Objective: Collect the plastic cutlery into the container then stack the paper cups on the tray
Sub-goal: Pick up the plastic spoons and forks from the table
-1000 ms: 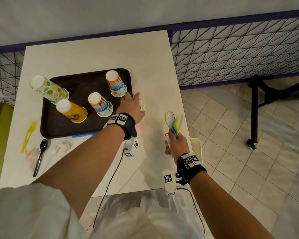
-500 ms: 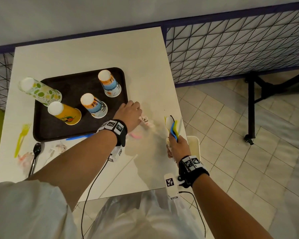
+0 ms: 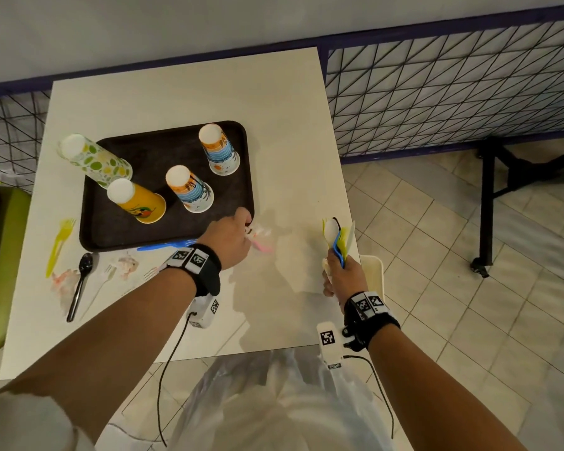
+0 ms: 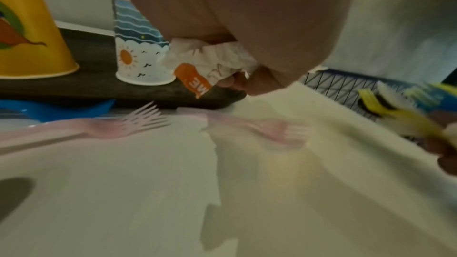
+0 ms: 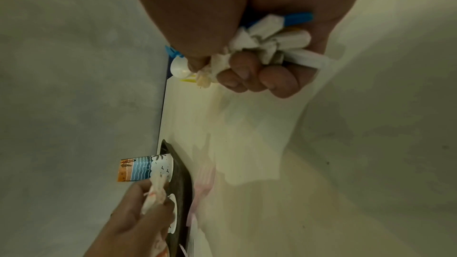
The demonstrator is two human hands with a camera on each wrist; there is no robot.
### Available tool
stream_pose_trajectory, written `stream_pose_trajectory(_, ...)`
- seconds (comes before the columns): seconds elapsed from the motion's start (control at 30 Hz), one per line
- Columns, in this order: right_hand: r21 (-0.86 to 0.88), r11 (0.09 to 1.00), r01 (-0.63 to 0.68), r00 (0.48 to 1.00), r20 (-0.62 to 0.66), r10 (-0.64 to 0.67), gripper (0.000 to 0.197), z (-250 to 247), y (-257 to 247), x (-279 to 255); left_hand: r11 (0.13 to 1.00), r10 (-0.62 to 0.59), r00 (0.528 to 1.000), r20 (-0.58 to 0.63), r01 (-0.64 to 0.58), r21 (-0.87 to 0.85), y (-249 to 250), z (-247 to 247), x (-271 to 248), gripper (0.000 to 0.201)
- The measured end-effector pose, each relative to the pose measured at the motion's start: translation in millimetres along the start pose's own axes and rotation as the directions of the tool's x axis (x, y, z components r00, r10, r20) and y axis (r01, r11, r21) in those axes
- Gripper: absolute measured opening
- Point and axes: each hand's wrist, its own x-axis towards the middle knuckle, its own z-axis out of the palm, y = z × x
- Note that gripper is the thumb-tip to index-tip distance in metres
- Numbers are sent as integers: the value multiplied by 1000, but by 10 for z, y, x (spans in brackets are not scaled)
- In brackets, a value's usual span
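Note:
My right hand (image 3: 334,268) grips a bundle of plastic cutlery (image 3: 337,237), white, blue and yellow, upright over the table's right edge; its handles (image 5: 272,42) show in my fist. A white container (image 3: 373,276) sits just behind that hand. My left hand (image 3: 246,224) pinches a crumpled paper wrapper (image 4: 210,62) at the tray's front right corner. Two pink forks (image 4: 138,122) lie on the table below it. A blue fork (image 3: 163,246) lies along the tray's front edge. Several paper cups (image 3: 189,190) stand upside down on the dark tray (image 3: 105,229).
At the table's left lie a yellow fork (image 3: 61,245), a black spoon (image 3: 79,284), clear forks (image 3: 101,284) and crumpled wrappers (image 3: 124,265). A green-dotted cup (image 3: 95,161) leans over the tray's left rim. A wire fence (image 3: 437,92) runs behind the table.
My left hand has drawn back from the tray's right side to its front right corner and now pinches the wrapper. My right hand keeps its bundle in place.

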Motion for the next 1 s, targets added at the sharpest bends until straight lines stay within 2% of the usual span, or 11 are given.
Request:
stream_pose_trajectory(0.13,-25,999,23,1000,3,-23,34,0,44,-35,972,56,997,43,-64,227,-142,202,1,59)
stream_pose_trajectory(0.23,-129,990,59,998,-3,-60,48,-38,86,-48,943,80,997,20,-83,322,-156,283,2,46)
stream_pose_trajectory(0.43,-224,974,43,999,-11,-47,32,-103,163,-58,942,52,996,-70,-25,335,-117,379,-86,24)
stream_pose_trajectory(0.53,-198,980,31,999,-32,-38,19,-81,158,-89,998,12,988,-154,-1,68,17,360,-134,21)
stream_pose_trajectory(0.6,-147,988,34,999,-26,-38,16,-13,114,-128,969,-55,989,-136,20,-246,195,278,-221,17)
stream_pose_trajectory(0.67,-110,993,51,999,-7,-52,16,100,40,-174,829,-116,993,-22,85,-553,418,199,-340,15)
stream_pose_trajectory(0.7,-75,995,63,998,8,-62,12,168,-6,-199,757,-137,991,15,114,-643,526,183,-382,14)
stream_pose_trajectory(0.77,41,996,73,996,55,-76,6,312,-112,-255,647,-182,982,47,155,-747,716,164,-437,17)
stream_pose_trajectory(0.9,209,977,48,983,162,-83,13,501,-287,-364,363,-242,953,183,264,-894,1005,125,-550,26)
stream_pose_trajectory(0.93,220,974,49,981,175,-89,15,517,-308,-377,336,-240,954,181,256,-906,1053,110,-579,24)
stream_pose_trajectory(1.0,206,976,67,974,200,-109,21,512,-332,-411,342,-223,964,144,216,-914,1098,137,-608,23)
